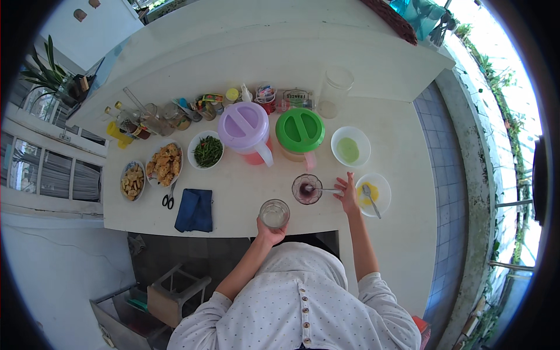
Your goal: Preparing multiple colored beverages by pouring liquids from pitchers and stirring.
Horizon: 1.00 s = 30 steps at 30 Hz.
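White table outdoors, crowded along the back with jars and bottles. Left hand wrapped around a clear glass at the near edge. Right hand pinching a spoon handle (bowl end resting in a small dark dish). Just right: yellow-filled bowl with another spoon. Behind: purple-lidded pitcher, green-lidded pitcher, bowl of pale green liquid. Farther left: green beans, fried pieces, scissors, blue cloth.

Clear drinking glass upright at bench front edge, some pale liquid inside. Small glass bowl just behind and right of it, dark purple contents, metal spoon resting in bowl, handle pointing right.
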Motion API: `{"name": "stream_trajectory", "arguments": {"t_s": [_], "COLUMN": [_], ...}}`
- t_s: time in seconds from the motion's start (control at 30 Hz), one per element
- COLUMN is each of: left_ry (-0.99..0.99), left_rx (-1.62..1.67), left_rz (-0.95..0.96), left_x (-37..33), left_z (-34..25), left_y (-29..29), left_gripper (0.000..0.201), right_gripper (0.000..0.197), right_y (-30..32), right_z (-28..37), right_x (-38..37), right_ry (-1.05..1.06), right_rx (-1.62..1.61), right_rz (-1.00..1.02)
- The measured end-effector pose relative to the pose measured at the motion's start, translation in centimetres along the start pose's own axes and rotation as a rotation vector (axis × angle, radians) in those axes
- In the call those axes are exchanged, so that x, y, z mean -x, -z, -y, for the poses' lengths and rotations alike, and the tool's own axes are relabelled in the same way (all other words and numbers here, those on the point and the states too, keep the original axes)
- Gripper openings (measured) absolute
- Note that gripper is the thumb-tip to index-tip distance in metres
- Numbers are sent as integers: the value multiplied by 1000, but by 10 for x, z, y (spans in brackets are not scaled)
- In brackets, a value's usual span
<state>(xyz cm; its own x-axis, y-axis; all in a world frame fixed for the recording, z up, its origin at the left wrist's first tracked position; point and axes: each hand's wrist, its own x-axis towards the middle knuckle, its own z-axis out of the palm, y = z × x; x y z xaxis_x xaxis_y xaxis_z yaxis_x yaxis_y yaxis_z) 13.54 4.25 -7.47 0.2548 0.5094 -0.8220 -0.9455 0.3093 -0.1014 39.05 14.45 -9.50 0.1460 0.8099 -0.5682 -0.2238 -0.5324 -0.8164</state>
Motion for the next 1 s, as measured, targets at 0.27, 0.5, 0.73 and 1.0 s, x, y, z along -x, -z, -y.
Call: {"name": "stream_trajectory", "arguments": {"t_s": [0.27,0.5,0.73,1.0], "left_ry": [-47,-182,-234,-271], "left_rx": [-4,100,217,224], "left_rz": [-18,-53,18,-32], "left_x": [11,26,15,24], "left_z": [-18,-51,-74,-98], "left_y": [5,27,30,20], "left_gripper": [35,34,39,34], "right_gripper": [31,25,30,34], "right_y": [13,14,-4,-68], "right_z": [20,48,46,-6], "right_x": [-73,2,130,118], "right_ry": [65,252,323,-20], "right_rx": [-249,-204,-2,420], "right_rz": [-44,-119,12,609]}}
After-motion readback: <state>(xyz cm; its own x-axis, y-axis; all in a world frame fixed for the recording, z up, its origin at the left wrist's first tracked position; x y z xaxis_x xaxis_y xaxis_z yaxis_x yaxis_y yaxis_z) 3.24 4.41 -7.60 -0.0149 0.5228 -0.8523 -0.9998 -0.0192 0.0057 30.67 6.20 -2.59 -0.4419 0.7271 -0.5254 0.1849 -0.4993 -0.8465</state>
